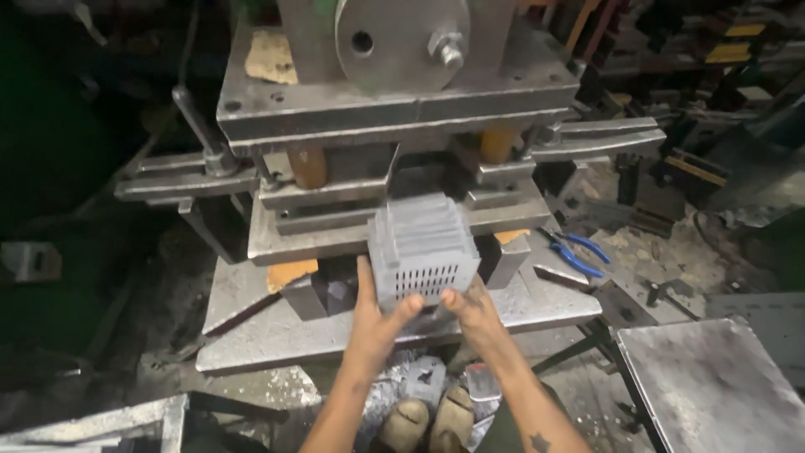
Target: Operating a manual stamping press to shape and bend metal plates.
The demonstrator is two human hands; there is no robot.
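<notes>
**Stack of slotted plates held at the mouth of the press**

The press (394, 126) fills the upper half of the view, a heavy grey machine with a round steel disc at its top, a thick upper plate, two orange guide posts and a lower die block. Below the press lies its wide steel bed (277, 327), scratched and bare at the front edge. To the right of the press, lower down, stands a flat metal table (713, 386), and between that and the press lie blue-handled pliers (579, 252) on the bed's far corner.

Just in front of the press's die opening sits the stack of perforated plates (422, 247), thin grey sheets with rows of small slots on the near face. The left hand (373, 315) is pressed against the stack's lower left side, fingers curled up under it. The right hand (470, 306) grips the lower right corner, thumb on the front.

Judging by the slots, the sheets look already punched. Whether the stack is going in or coming out, I cannot tell.

The die cavity behind the stack is dark and hidden. The machine's top is cut off. The surroundings left of the press are too dim to make out.
</notes>
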